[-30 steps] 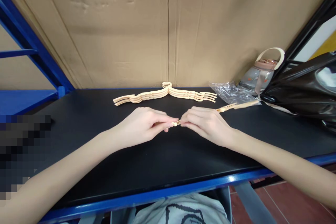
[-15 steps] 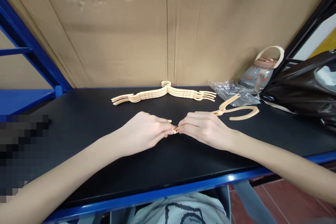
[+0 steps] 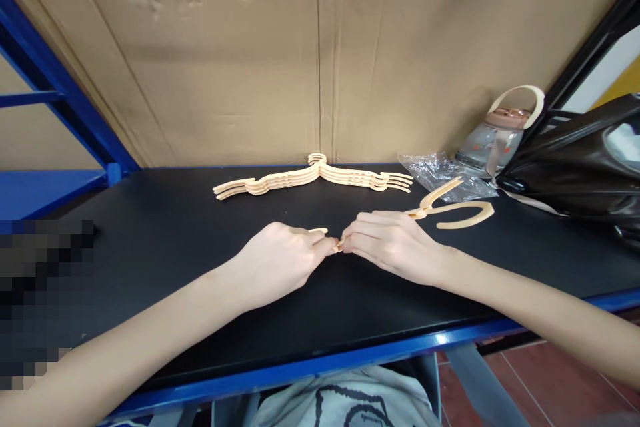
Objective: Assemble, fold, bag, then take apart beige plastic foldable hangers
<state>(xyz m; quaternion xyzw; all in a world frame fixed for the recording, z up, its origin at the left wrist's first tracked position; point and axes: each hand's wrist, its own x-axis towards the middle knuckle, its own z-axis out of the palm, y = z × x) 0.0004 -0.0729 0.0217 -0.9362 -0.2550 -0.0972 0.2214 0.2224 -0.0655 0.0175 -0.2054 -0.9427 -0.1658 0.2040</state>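
Near the middle of the black tabletop, my left hand (image 3: pixel 290 257) and my right hand (image 3: pixel 393 243) almost meet at the fingertips. Both are closed on a beige plastic clothes hanger (image 3: pixel 465 220). Its large curved hook and a slim arm stick out beyond my right hand. Between the fingertips a small bit of it shows, and a rounded tip pokes out above my left fingers. The rest is covered by my hands, so I cannot tell how its parts join. Behind them lies a neat stack of several similar beige hangers (image 3: pixel 320 173), hooks toward the cardboard.
A cardboard wall (image 3: pixel 225 67) rises along the back edge. At the right stand a clear water bottle (image 3: pixel 487 143) with a cream handle, a crumpled clear plastic bag (image 3: pixel 433 170) and a black shiny bag (image 3: pixel 570 167). The table's blue edge (image 3: pixel 300 377) runs along the front.
My left hand has rolled slightly, its fingers curling more under, and more of the rounded tip shows above them. My right hand has barely moved. The hanger stack stays put.
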